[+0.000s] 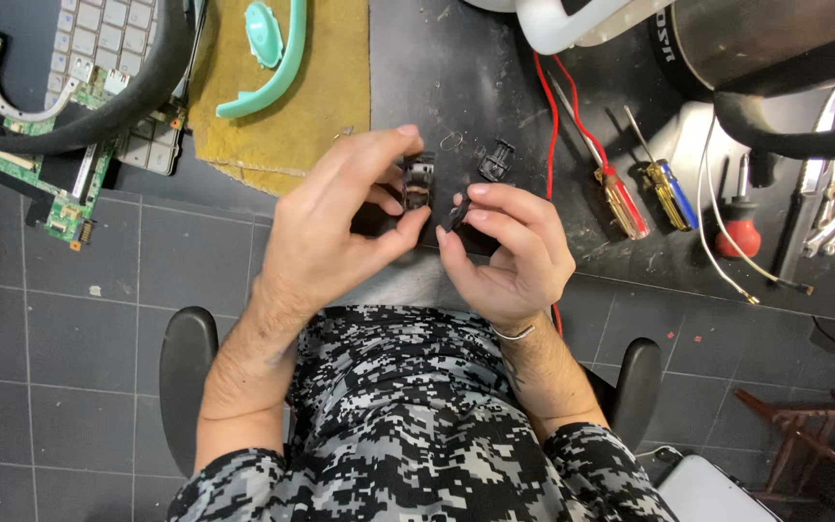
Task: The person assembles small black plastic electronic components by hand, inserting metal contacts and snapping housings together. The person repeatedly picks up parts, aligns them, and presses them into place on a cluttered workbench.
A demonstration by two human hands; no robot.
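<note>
Left hand (pixel 340 217): a small black part (pixel 417 181) is pinched between thumb and fingertips. A tiny dark piece (pixel 457 211) is nipped by the right hand (pixel 509 251), above the workbench (pixel 475 58).

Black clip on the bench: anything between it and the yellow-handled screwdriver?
Head view: two red wires run down the dark bench between the black clip and the yellow-handled screwdriver; otherwise bare.

Even, fairly bright overhead light, soft shadows, sharp focus throughout, slight wide-angle bending toward the edges.
</note>
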